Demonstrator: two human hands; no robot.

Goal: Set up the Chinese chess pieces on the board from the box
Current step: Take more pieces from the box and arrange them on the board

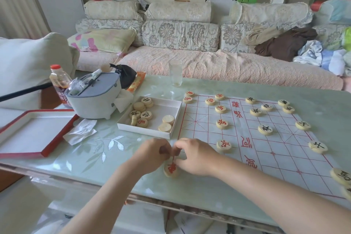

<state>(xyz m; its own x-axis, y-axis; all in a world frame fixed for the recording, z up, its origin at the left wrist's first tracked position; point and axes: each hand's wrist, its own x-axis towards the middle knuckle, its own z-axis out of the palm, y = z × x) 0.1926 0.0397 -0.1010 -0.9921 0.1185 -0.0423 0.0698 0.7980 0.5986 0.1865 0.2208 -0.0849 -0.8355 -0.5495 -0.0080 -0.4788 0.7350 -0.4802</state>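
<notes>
At the near left corner of the board (284,159), on the pale green table (114,157): one round wooden red-marked piece (171,170), lying flat on the red border line.

- Left hand (153,156): fingers curled, knuckles up, just left of the piece's far edge.
- Right hand (193,157): fingers curled, tips touching the piece's far edge, close against the left hand. Whether either hand actually grips the piece cannot be told.
- Board: paper sheet with a red grid, on the right half of the table. Red-lettered pieces (221,124) stand on its left half, black-lettered pieces (265,129) on its right half and along the right edge.
- Box (163,107): white, open, touching the board's far left corner. Loose pieces (141,114) lie mostly at its left end, some stacked, some blank side up.
- Lid (57,137): red-rimmed, white inside, at the table's left edge.
- Crumpled tissue (80,132): between lid and box.
- Grey container (95,99): behind the tissue, a red-capped bottle (58,80) at its left.
- Drinking glass (175,73): at the far edge, upright.
</notes>
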